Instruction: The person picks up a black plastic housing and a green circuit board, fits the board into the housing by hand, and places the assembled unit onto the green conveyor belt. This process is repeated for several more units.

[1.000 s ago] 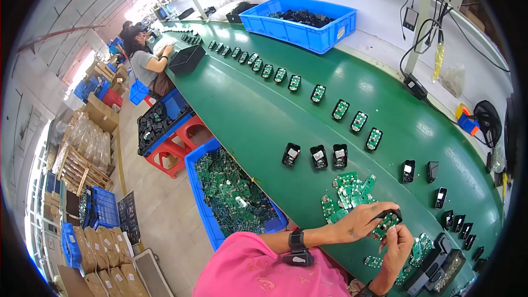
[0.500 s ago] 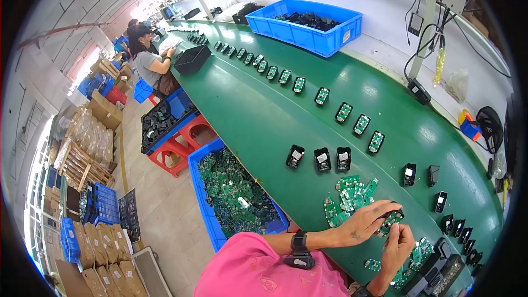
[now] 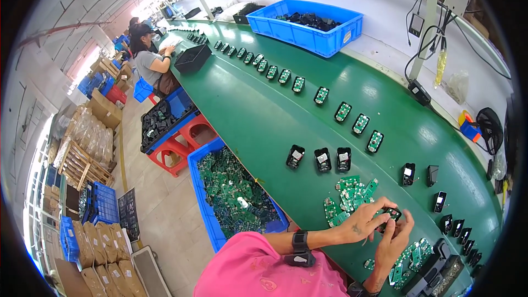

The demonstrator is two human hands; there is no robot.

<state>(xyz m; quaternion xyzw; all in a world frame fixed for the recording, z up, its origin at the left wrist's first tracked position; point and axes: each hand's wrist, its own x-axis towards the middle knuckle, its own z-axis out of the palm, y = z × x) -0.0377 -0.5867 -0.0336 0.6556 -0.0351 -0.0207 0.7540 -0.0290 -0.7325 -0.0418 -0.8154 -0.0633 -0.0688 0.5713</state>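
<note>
Near the front edge of the bench, my left hand (image 3: 360, 223) grips a small black plastic case (image 3: 392, 213) with a green circuit board in it. My right hand (image 3: 394, 241) closes on the same case from the right, its thumb and fingers pressed against it. Part of the case is hidden by the fingers. A loose pile of green circuit boards (image 3: 347, 201) lies just left of the hands. More boards (image 3: 413, 258) are scattered to the right of my right wrist. Beyond the hands stand three black cases (image 3: 323, 160) with whitish parts inside.
A row of black cases with green boards (image 3: 361, 124) runs up the green bench (image 3: 264, 115). Other black cases (image 3: 440, 202) stand at right, beside a dark device (image 3: 432, 275). A blue bin of boards (image 3: 208, 228) is at lower left; a co-worker (image 3: 148, 63) sits farther up.
My right hand has shifted its fingers up onto the case and spread along its right side. The case has tilted in my grip, and the left fingers have moved slightly.
</note>
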